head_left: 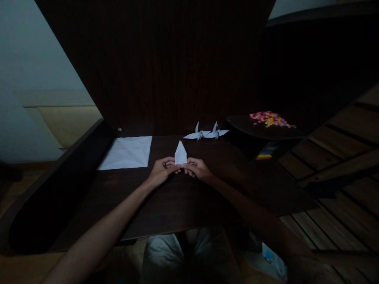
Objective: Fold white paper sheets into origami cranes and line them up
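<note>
Pinching the lower end of a small folded white paper (180, 153), the thumbs and fingers of the left hand (161, 170) and right hand (199, 169) are closed on its two bottom corners, the thumbs nearly meeting. The paper stands between them, its narrow, split tip pointing away from the person and a crease running down its middle. In this dim light, I cannot tell whether it touches the dark wooden desk (166, 209) beneath.

Just beyond the tip, slightly to the right, a left paper crane (195, 135) and a right paper crane (218, 133) sit side by side, wings spread. A creased white sheet (127, 153) lies flat to the left of the hands. Farther right, a rounded shelf (245, 127) bears a heap of small colourful pieces (269, 118), mostly pink, red and yellow. Behind everything rises a dark back panel (177, 71); slatted wood (343, 213) shows at far right.
</note>
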The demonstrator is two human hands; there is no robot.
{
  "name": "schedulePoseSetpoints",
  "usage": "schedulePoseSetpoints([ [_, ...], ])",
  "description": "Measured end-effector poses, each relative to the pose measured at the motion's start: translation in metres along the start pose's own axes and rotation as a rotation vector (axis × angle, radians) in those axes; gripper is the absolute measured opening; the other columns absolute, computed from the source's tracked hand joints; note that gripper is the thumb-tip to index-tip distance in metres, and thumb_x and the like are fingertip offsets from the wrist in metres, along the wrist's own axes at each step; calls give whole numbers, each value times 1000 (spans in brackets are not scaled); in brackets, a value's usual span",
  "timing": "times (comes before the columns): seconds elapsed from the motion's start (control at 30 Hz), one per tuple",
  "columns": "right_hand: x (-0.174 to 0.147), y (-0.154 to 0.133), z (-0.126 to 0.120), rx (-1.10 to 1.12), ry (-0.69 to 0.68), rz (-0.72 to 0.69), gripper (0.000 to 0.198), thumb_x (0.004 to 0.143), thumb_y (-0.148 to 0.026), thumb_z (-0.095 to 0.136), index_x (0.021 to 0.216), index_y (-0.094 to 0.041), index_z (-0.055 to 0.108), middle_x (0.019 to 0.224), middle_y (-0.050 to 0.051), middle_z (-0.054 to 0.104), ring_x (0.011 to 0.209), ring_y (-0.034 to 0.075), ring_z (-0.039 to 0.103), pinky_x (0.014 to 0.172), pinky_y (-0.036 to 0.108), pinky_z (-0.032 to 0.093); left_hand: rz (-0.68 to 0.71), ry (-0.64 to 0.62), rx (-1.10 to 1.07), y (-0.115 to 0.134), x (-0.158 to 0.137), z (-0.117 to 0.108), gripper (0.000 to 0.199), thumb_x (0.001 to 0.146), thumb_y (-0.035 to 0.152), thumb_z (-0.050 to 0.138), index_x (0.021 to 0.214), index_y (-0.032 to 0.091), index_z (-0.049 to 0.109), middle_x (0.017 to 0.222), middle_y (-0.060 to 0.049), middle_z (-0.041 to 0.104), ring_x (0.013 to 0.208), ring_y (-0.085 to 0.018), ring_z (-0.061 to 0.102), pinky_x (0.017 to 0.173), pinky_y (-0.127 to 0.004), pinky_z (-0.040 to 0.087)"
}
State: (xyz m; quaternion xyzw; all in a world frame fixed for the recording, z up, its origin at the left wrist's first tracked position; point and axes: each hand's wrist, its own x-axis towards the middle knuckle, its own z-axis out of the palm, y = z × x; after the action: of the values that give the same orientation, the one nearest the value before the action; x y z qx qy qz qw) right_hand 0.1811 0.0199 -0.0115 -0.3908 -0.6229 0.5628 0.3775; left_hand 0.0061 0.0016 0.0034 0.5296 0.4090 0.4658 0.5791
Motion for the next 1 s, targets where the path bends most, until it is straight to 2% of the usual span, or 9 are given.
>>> schedulePoseSetpoints([
  [0.3,-3,-1,-2,82,-75,-43,36,73,-49,62,63,-17,49,54,-3,57,39,6,43,36,18,32,-16,-45,-33,1,-3,0,32,57,31,81,75,12,64,64,-2,65,57,-12,59,56,-23,46],
  [0.53,-1,-2,-2,42,16,-12,38,73,-53,60,62,-18,49,48,-3,54,37,6,42,36,18,30,-26,-123,-42,3,-5,1,31,62,32,78,80,11,65,68,-3,66,59,-12,59,58,-23,46],
  [0.63,-1,-2,-2,33,24,-40,38,73,-53,59,63,-19,47,47,-4,54,36,6,42,35,17,28,-35,-143,-41,3,-5,2,28,65,32,76,80,11,66,66,-3,66,58,-11,58,59,-23,45],
  [0.77,-2,-3,-3,14,-1,-80,38,74,-52,60,63,-18,48,48,-4,54,37,6,42,36,17,28,-27,-129,-32,1,-5,2,27,70,35,72,77,11,66,66,-4,66,59,-11,58,61,-23,46],
  [1.0,-2,-4,0,15,8,-40,41,71,-57,60,63,-19,48,46,-5,51,35,7,43,35,18,30,-22,-121,43,3,-6,1,30,67,39,74,72,12,64,67,-3,65,55,-11,57,57,-23,45],
])
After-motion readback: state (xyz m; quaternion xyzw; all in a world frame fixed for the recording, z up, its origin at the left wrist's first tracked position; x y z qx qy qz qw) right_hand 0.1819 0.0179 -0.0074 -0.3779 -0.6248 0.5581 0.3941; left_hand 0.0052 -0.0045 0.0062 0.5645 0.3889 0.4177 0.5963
